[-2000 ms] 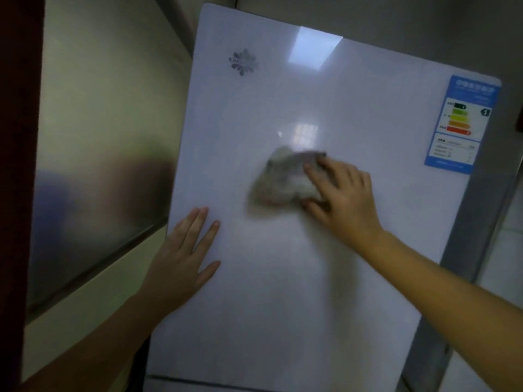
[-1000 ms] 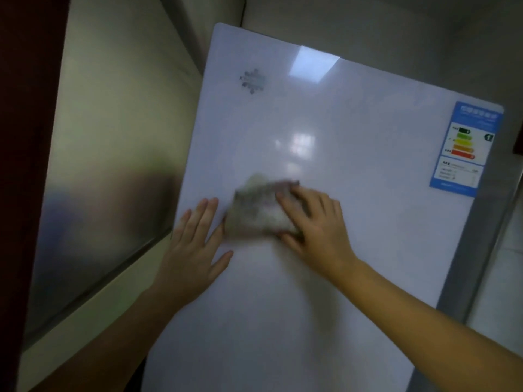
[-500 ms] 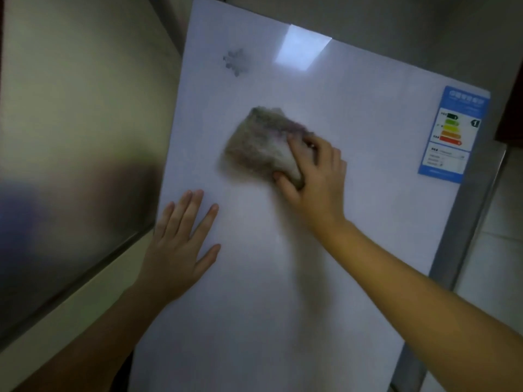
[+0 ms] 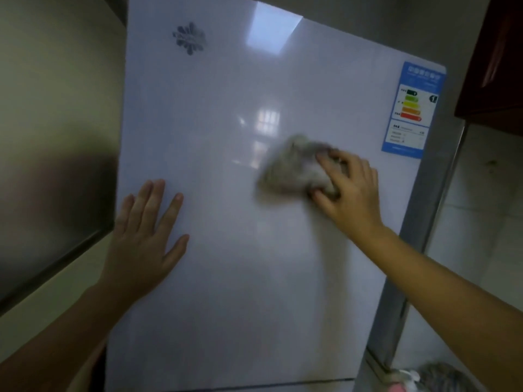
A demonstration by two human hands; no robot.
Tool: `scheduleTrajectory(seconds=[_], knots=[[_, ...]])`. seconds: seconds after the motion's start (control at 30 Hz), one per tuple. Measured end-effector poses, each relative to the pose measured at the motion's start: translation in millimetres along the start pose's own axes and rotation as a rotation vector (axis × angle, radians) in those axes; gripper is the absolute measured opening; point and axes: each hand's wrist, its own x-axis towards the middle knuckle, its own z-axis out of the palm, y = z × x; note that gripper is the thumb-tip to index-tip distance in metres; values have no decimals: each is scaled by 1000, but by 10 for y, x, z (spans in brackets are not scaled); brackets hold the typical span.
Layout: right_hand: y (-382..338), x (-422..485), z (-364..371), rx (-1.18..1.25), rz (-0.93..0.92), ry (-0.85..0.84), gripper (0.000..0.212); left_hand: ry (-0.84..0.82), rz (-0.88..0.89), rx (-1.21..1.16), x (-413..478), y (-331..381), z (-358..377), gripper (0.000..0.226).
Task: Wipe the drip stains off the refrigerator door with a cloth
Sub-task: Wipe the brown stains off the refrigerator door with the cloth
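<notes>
The glossy white refrigerator door fills the middle of the view. My right hand presses a crumpled grey cloth against the door's right half, fingers curled over the cloth's right edge; the cloth is blurred by motion. My left hand lies flat on the door near its left edge, fingers spread, holding nothing. No drip stains stand out on the reflective surface.
A blue energy label sits at the door's upper right and a silver snowflake emblem at upper left. A steel-look panel flanks the left, a dark red cabinet hangs at upper right, tiled wall behind.
My right hand has swept the cloth from the upper middle of the door rightward and down, toward the energy label. My left hand stays flat near the left edge.
</notes>
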Motion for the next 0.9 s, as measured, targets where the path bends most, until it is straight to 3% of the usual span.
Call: scheduleTrajectory(seconds=[0.1, 0.17, 0.37, 0.4, 0.5, 0.57, 0.7, 0.9], knots=[[-268, 659, 70, 63, 128, 94, 62, 12, -5, 4, 3, 13, 15, 69], [-557, 965, 173, 90, 120, 114, 63, 16, -3, 5, 4, -1, 16, 69], [-1132, 1057, 351, 3, -405, 1, 60, 10, -4, 6, 13, -34, 28, 68], [-1077, 1113, 328, 0, -369, 21, 59, 5, -2, 3, 14, -30, 27, 69], [-999, 1115, 312, 79, -23, 99, 61, 6, -2, -9, 0, -22, 21, 69], [-1128, 821, 377, 99, 7, 83, 63, 2, -9, -16, 5, -13, 21, 69], [-1275, -291, 534, 144, -200, -34, 59, -9, 23, 8, 11, -30, 11, 69], [-1460, -2066, 700, 203, -274, -225, 54, -71, -5, 50, -30, -18, -22, 68]])
